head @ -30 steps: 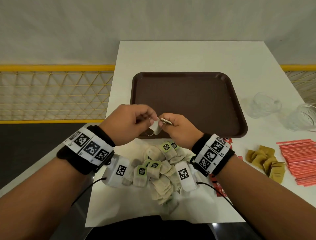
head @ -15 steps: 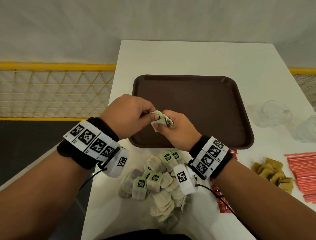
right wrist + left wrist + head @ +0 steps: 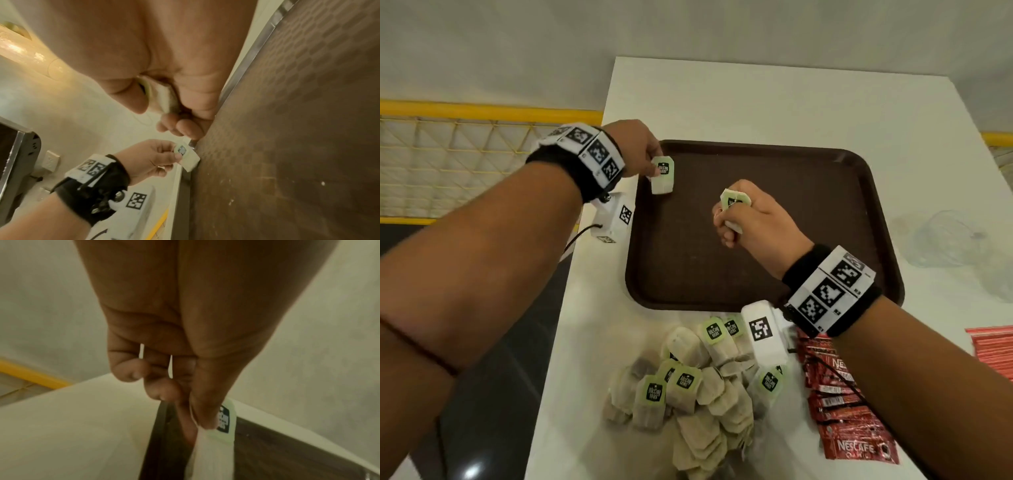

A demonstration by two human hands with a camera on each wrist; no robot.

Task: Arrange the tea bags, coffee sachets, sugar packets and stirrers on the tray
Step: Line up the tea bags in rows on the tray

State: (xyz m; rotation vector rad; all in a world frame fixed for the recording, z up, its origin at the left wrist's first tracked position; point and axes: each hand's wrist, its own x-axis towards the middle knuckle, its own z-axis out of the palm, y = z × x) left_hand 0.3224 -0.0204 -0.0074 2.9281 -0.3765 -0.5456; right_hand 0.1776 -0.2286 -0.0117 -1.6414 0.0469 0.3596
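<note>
Head view, nearest first: a loose heap of pale paper tea bags with green tags (image 3: 698, 394) sits on the white table (image 3: 756, 102) by the table's front edge, tags printed in black, seemingly "McCoy teas" though small. Beside it, red coffee sachets (image 3: 849, 418) read "NESCAFE". Further on, the brown plastic tray (image 3: 808, 240) carries nothing laid flat yet. The right hand (image 3: 753, 222) is fisted round one or more tagged tea bags (image 3: 734, 202) above the tray's middle. Farthest, the left hand (image 3: 637, 150) pinches a single tea bag by its tag (image 3: 662, 174) at the tray's far-left corner, bag's lower end at or near the surface. Risks: strings tangling, bags crushed in the fist, the corner bag landing crooked on the rim.
</note>
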